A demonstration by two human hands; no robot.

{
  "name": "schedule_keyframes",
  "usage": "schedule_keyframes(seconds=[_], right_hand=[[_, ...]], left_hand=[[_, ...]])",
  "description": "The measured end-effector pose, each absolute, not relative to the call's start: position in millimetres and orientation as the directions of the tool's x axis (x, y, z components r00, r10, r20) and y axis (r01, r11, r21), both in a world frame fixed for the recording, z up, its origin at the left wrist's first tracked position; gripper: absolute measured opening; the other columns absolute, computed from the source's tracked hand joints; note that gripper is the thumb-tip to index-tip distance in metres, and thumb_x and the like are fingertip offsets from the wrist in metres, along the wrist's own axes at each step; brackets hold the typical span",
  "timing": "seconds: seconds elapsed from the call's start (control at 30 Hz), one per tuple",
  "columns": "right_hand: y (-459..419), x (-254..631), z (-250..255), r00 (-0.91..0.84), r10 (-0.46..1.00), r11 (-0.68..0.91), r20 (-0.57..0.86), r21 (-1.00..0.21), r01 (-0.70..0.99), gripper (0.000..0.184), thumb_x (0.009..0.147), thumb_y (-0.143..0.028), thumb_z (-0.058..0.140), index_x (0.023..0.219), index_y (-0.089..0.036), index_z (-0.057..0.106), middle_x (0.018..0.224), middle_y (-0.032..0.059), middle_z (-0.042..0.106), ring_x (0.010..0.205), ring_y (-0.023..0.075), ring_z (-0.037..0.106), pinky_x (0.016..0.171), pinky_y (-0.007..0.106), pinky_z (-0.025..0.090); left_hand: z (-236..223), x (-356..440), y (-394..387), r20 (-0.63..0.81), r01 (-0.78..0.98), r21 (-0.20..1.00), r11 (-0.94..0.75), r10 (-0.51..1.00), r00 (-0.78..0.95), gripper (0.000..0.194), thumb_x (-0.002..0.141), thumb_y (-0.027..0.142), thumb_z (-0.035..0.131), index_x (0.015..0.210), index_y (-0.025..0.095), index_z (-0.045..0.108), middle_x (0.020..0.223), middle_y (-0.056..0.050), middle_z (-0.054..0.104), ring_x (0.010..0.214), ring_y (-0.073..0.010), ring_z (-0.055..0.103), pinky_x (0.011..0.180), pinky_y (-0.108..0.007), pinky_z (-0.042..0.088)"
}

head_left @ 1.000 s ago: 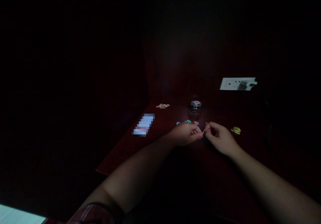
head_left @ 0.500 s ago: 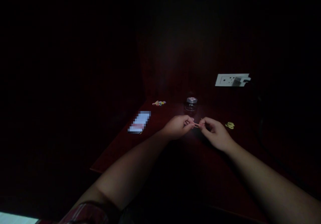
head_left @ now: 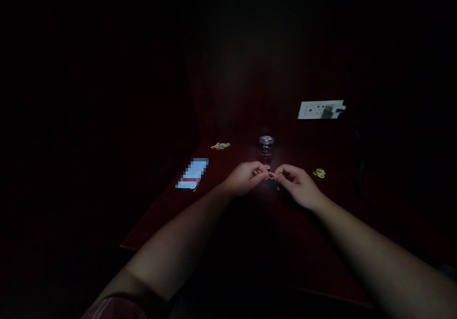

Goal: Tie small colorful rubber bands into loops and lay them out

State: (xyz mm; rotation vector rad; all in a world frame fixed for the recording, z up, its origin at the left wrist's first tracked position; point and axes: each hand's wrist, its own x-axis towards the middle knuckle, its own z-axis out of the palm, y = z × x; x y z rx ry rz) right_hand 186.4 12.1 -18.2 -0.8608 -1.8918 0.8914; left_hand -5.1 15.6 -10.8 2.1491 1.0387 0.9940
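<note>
Between my two hands, a small pinkish-orange elastic hair tie [head_left: 271, 174] shows as a little open loop. The fingertips of my left hand [head_left: 246, 178] pinch its left side. On its right side, the thumb and fingers of my right hand [head_left: 295, 184] are closed. Just beyond the fingers lies a pink hair tie [head_left: 267, 166] on the dark red table. A clear round jar [head_left: 266, 146] with its lid on stands upright behind it. To the right of my right hand sits a small pile of yellow hair ties [head_left: 320, 173].
At the back left lies a pile of several multicoloured hair ties [head_left: 220, 145]. A phone [head_left: 193, 174] with a lit, blurred screen rests near the left edge of the table [head_left: 160, 219]. A white socket panel [head_left: 321, 110] with a plug is on the back wall. Surroundings are very dark.
The hair tie looked pulled out straight between my fingers before; now it is a rounder loop. Both hands appear slightly further left, along with the whole scene, as the camera view shifted.
</note>
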Motion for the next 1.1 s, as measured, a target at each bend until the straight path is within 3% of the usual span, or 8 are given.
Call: schedule_keyframes(seconds=[0.4, 0.57, 0.8, 1.1], right_hand=[[18.9, 186.4, -25.3, -0.347, 0.855, 0.457, 0.386, -0.877, 0.149, 0.012, 0.083, -0.027, 0.049, 0.079, -0.017, 0.055, 0.066, -0.0006, 0.055, 0.055, 0.0113, 0.051, 0.054, 0.025, 0.041], [16.9, 187.3, -22.7, -0.368, 0.822, 0.531, 0.434, -0.817, 0.225, 0.005, 0.075, -0.021, 0.055, 0.076, -0.017, 0.057, 0.063, -0.0009, 0.055, 0.057, 0.012, 0.049, 0.053, 0.024, 0.038], [17.9, 187.9, -24.7, -0.394, 0.802, 0.567, 0.449, -0.78, 0.264, 0.007, 0.074, -0.023, 0.053, 0.071, -0.018, 0.055, 0.061, -0.0017, 0.05, 0.055, 0.0118, 0.043, 0.052, 0.024, 0.033], [16.4, 189.0, -23.9, -0.391, 0.789, 0.598, 0.474, -0.738, 0.312, 0.008, 0.076, -0.022, 0.052, 0.069, -0.018, 0.052, 0.064, -0.0009, 0.051, 0.059, 0.0133, 0.045, 0.057, 0.026, 0.035]], left_hand=[[-13.7, -5.2, 14.1, 0.373, 0.388, 0.747, -0.54, 0.823, 0.428, 0.022, 0.081, 0.032, 0.06, 0.087, 0.011, 0.064, 0.077, -0.003, 0.065, 0.064, -0.0089, 0.054, 0.06, -0.02, 0.043], [-12.9, -3.6, 13.3, 0.383, 0.388, 0.735, -0.556, 0.813, 0.438, 0.022, 0.081, 0.033, 0.061, 0.084, 0.011, 0.064, 0.074, -0.003, 0.064, 0.061, -0.0082, 0.052, 0.058, -0.019, 0.042], [-12.0, -1.6, 11.7, 0.377, 0.372, 0.743, -0.556, 0.807, 0.453, 0.02, 0.08, 0.03, 0.061, 0.084, 0.01, 0.064, 0.074, -0.003, 0.063, 0.06, -0.0076, 0.052, 0.057, -0.019, 0.042], [-12.3, -0.6, 12.4, 0.389, 0.397, 0.704, -0.588, 0.788, 0.477, 0.019, 0.081, 0.03, 0.061, 0.084, 0.011, 0.065, 0.075, -0.003, 0.063, 0.063, -0.0079, 0.053, 0.06, -0.019, 0.043]])
